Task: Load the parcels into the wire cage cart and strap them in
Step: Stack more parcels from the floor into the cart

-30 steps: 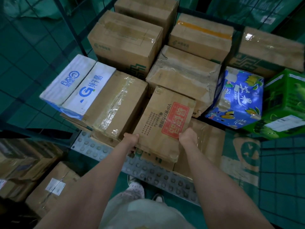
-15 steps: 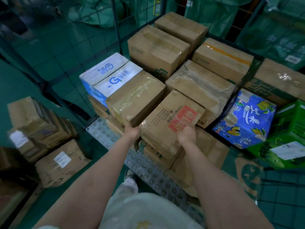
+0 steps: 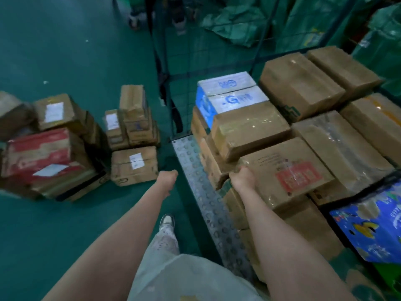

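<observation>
A brown parcel with a red label (image 3: 288,170) lies on top of the stacked parcels in the wire cage cart (image 3: 196,170). My right hand (image 3: 243,179) grips its near left corner. My left hand (image 3: 168,178) hangs free over the green floor left of the cart, fingers loosely curled and holding nothing. Beside the labelled parcel sit a tape-wrapped brown box (image 3: 249,129) and blue and white cartons (image 3: 230,92). Loose parcels wait on the floor to the left: a brown box with a white label (image 3: 134,166), a small stack (image 3: 134,114) and a red carton (image 3: 39,151).
The cart's wire side wall (image 3: 173,83) rises at its far left corner, and its studded metal edge runs toward me. A blue printed box (image 3: 368,224) sits at the right. Green sacks (image 3: 234,25) lie behind the cart. My shoe (image 3: 167,220) stands by the cart edge.
My left hand let go of the red-label parcel and swung left over the floor. My view turned left, bringing the floor parcels into sight. My right hand stayed on the parcel.
</observation>
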Demonstrator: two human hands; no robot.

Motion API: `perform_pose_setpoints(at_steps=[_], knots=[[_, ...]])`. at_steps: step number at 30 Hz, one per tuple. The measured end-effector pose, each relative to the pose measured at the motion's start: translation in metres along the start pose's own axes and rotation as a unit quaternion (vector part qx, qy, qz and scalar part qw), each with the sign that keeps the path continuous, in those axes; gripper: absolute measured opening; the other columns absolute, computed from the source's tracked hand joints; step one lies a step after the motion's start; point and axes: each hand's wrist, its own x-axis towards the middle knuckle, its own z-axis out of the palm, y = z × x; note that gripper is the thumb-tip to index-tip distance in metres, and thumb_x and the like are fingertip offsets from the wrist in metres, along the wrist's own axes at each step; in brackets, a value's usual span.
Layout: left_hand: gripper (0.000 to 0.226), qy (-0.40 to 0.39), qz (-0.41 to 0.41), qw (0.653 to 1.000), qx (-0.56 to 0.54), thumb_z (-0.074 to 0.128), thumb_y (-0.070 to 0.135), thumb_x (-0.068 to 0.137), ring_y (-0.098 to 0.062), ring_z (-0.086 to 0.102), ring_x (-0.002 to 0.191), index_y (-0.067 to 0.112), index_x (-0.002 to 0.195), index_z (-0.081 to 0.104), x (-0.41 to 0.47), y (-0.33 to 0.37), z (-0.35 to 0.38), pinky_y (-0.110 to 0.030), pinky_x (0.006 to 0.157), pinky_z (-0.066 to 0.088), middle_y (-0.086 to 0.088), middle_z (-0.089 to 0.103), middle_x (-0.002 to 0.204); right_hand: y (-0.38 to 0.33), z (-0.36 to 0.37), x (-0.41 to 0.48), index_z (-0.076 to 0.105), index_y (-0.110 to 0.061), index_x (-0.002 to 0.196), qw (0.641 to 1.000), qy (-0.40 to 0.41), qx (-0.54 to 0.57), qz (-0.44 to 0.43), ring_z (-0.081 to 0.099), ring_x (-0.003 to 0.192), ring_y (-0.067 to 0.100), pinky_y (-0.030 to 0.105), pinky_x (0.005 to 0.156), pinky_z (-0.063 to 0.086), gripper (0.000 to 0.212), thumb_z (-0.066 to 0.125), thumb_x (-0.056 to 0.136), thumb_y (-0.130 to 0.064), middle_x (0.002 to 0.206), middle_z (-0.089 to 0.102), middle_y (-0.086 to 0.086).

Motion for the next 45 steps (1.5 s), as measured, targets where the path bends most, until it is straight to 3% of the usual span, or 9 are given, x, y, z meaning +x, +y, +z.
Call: perform_pose_setpoints(at_steps=[7, 12, 15, 18, 25, 35, 40, 43, 45], knots=[[0.027, 0.068, -0.036, 0.995, -0.066, 0.037, 0.019, 0.100, -0.019, 0.036, 0.080, 0.016, 0.074, 0.035, 0.018, -0.016, -0.068, -0.031, 0.072, 0.034, -0.002, 0.034, 0.074, -0.053, 0.066, -0.003, 0.055, -0.007, 0.127, 0.995, -0.068, -0.061, -0.047, 0.054, 0.116, 0.031, 0.029, 0.084, 0.042, 0.035, 0.051, 0.094, -0.016, 0.128, 0.057, 0.015], [0.031, 0.098, -0.027, 0.992, -0.072, 0.037, 0.011, 0.097, -0.016, 0.034, 0.062, 0.017, 0.067, 0.034, 0.045, -0.006, -0.128, -0.028, 0.053, 0.026, 0.000, 0.035, 0.070, -0.103, 0.124, 0.004, 0.044, -0.007, 0.139, 0.989, -0.110, -0.090, -0.046, 0.046, 0.126, 0.028, 0.028, 0.095, 0.038, 0.044, 0.050, 0.096, -0.016, 0.142, 0.046, 0.012], [0.012, 0.114, -0.038, 0.989, -0.087, 0.039, 0.016, 0.097, -0.021, 0.046, 0.076, 0.012, 0.095, 0.050, 0.069, 0.009, -0.169, -0.028, 0.058, 0.032, -0.005, 0.050, 0.088, -0.141, 0.172, 0.010, 0.042, -0.007, 0.140, 0.985, -0.133, -0.094, -0.052, 0.053, 0.118, 0.027, 0.025, 0.082, 0.039, 0.044, 0.049, 0.097, -0.016, 0.139, 0.049, 0.012], [0.034, 0.096, -0.026, 0.990, -0.096, 0.040, 0.020, 0.097, -0.023, 0.049, 0.095, 0.014, 0.130, 0.046, 0.098, 0.024, -0.203, -0.030, 0.069, 0.038, -0.009, 0.056, 0.115, -0.173, 0.215, 0.014, 0.041, -0.008, 0.140, 0.983, -0.156, -0.077, -0.052, 0.055, 0.112, 0.025, 0.023, 0.076, 0.035, 0.045, 0.049, 0.097, -0.014, 0.136, 0.050, 0.010], [0.038, 0.101, -0.056, 0.990, -0.079, 0.040, 0.021, 0.096, -0.021, 0.049, 0.090, 0.014, 0.132, 0.048, 0.165, 0.035, -0.267, -0.028, 0.061, 0.038, -0.002, 0.055, 0.096, -0.224, 0.295, 0.041, 0.043, -0.011, 0.138, 0.977, -0.192, -0.073, -0.051, 0.053, 0.096, 0.018, 0.018, 0.068, 0.036, 0.042, 0.047, 0.097, -0.014, 0.134, 0.051, 0.009], [0.038, 0.123, -0.097, 0.984, -0.081, 0.041, 0.022, 0.096, -0.025, 0.052, 0.117, 0.014, 0.133, 0.047, 0.332, -0.001, -0.271, -0.035, 0.095, 0.040, -0.007, 0.054, 0.129, -0.191, 0.419, 0.158, 0.046, -0.010, 0.136, 0.970, -0.217, -0.114, -0.003, 0.058, 0.108, 0.027, 0.024, 0.073, 0.041, 0.039, 0.048, 0.097, -0.014, 0.132, 0.054, 0.009], [0.039, 0.132, -0.116, 0.982, -0.072, 0.043, 0.022, 0.095, -0.024, 0.053, 0.114, 0.015, 0.133, 0.048, 0.427, -0.049, -0.263, -0.033, 0.091, 0.041, -0.006, 0.055, 0.126, -0.148, 0.491, 0.222, 0.047, -0.011, 0.136, 0.968, -0.216, -0.125, 0.002, 0.052, 0.084, 0.017, 0.023, 0.056, 0.038, 0.041, 0.050, 0.096, -0.016, 0.131, 0.056, 0.009], [0.038, 0.142, -0.113, 0.982, -0.061, 0.042, 0.020, 0.096, -0.022, 0.056, 0.095, 0.012, 0.133, 0.048, 0.482, -0.080, -0.262, -0.030, 0.079, 0.043, -0.005, 0.059, 0.107, -0.115, 0.534, 0.258, 0.049, -0.011, 0.134, 0.967, -0.216, -0.138, -0.001, 0.059, 0.096, 0.027, 0.022, 0.055, 0.035, 0.039, 0.051, 0.096, -0.015, 0.126, 0.057, 0.010], [0.037, 0.149, -0.117, 0.981, -0.046, 0.043, 0.020, 0.095, -0.025, 0.055, 0.101, 0.011, 0.130, 0.050, 0.514, -0.100, -0.264, -0.031, 0.082, 0.042, -0.008, 0.057, 0.111, -0.098, 0.560, 0.279, 0.049, -0.010, 0.133, 0.968, -0.209, -0.139, 0.011, 0.058, 0.105, 0.031, 0.022, 0.059, 0.037, 0.038, 0.051, 0.095, -0.014, 0.124, 0.058, 0.012]])
